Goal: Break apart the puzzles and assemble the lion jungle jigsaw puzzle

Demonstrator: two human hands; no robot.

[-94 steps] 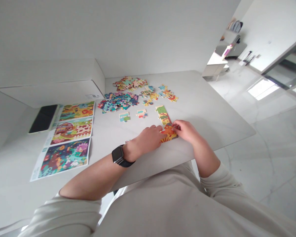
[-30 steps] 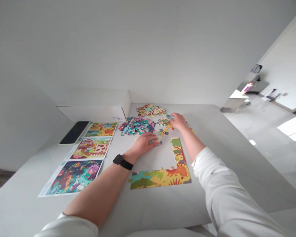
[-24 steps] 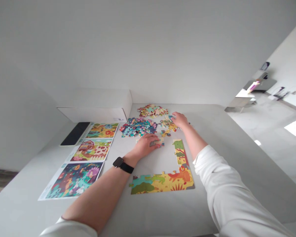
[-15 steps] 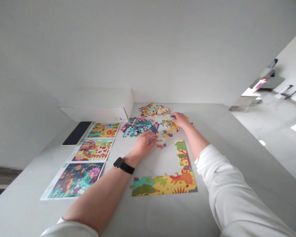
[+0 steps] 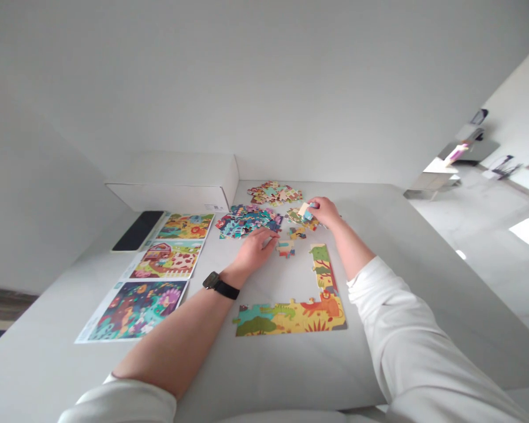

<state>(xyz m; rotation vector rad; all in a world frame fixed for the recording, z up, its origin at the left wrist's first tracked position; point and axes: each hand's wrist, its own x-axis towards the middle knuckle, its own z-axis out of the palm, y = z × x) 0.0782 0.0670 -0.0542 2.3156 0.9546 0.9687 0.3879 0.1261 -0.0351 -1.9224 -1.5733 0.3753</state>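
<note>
My right hand (image 5: 325, 212) pinches a cream and light-blue puzzle piece (image 5: 307, 211) above the yellow-green pile of pieces (image 5: 296, 217). My left hand (image 5: 258, 248) lies on the table with its fingers loosely stretched and apart. It is by the near edge of the teal and purple pile (image 5: 242, 222), with nothing visible in it. Just right of its fingertips lies a small group of pieces (image 5: 286, 248) in cream, blue and red. A few yellow pieces (image 5: 297, 233) sit beyond that. Nearer me, a joined L-shaped puzzle section (image 5: 291, 319) shows a crocodile and a lion.
Three printed picture sheets lie on the left: a lion scene (image 5: 185, 226), a barn scene (image 5: 167, 260) and a dark forest scene (image 5: 136, 310). Beside them is a black phone (image 5: 139, 231). A white box (image 5: 171, 182) stands against the wall. Another puzzle pile (image 5: 275, 192) lies at the back.
The puzzle piece in my right hand now shows clearly, raised and turned over the yellow-green pile. My left hand has stayed nearly still. The whole view has shifted slightly.
</note>
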